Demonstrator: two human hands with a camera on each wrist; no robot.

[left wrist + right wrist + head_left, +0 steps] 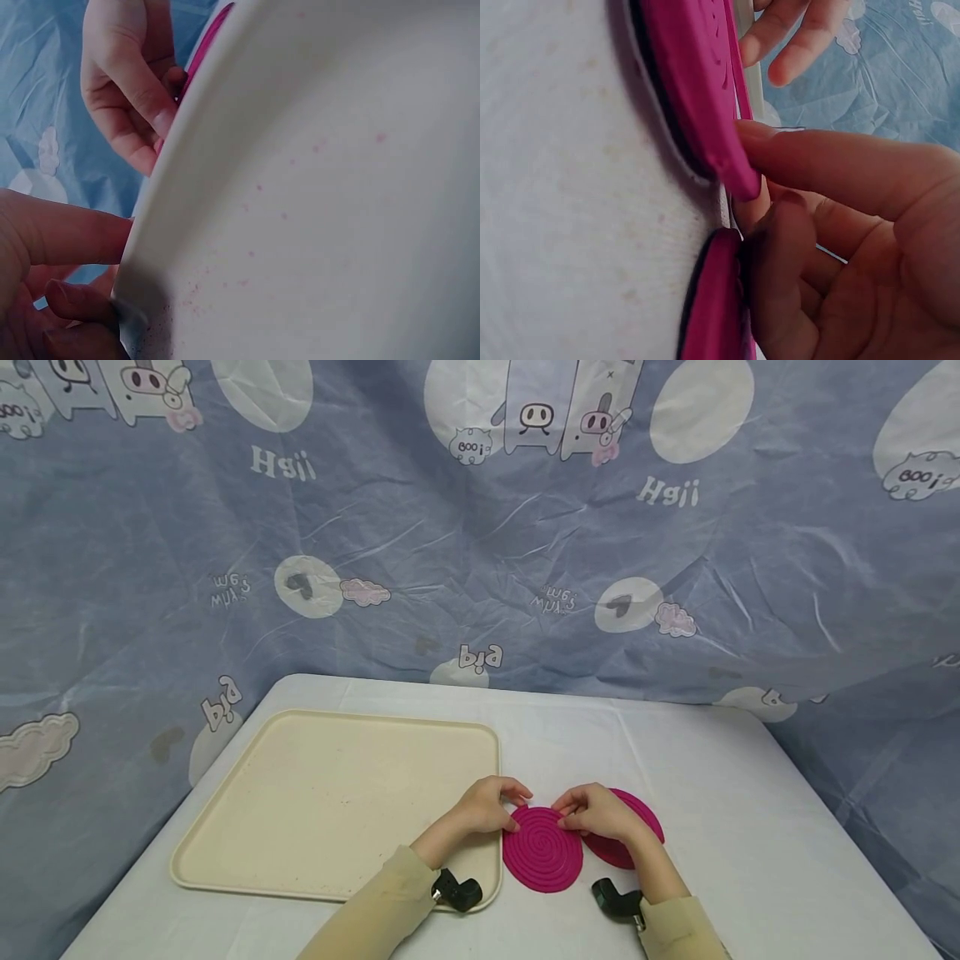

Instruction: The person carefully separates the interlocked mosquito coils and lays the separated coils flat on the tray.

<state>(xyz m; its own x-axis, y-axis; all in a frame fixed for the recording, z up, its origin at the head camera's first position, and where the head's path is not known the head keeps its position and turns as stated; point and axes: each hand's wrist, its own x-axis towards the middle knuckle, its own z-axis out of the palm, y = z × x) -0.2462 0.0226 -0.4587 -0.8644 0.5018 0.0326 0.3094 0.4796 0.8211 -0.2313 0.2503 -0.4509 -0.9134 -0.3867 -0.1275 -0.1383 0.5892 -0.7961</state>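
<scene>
A round magenta coaster [543, 856] with spiral ridges lies on the white table beside the tray's right edge. My right hand [600, 814] pinches its upper right rim; in the right wrist view the thumb [817, 161] lies on the coaster's face [697, 82]. At the upper left rim is my left hand [486, 806], its thumb touching the edge and its other fingers held apart. Part of a second magenta coaster [647, 814] shows behind the right hand. Only a thin magenta strip of coaster [206, 49] is visible past the tray in the left wrist view.
A large cream tray [337, 793] covers the left of the table, and my left forearm crosses its near right corner. Small reddish specks dot the tray. White cloth [765, 843] covers the table. A blue printed curtain [480, 527] hangs behind.
</scene>
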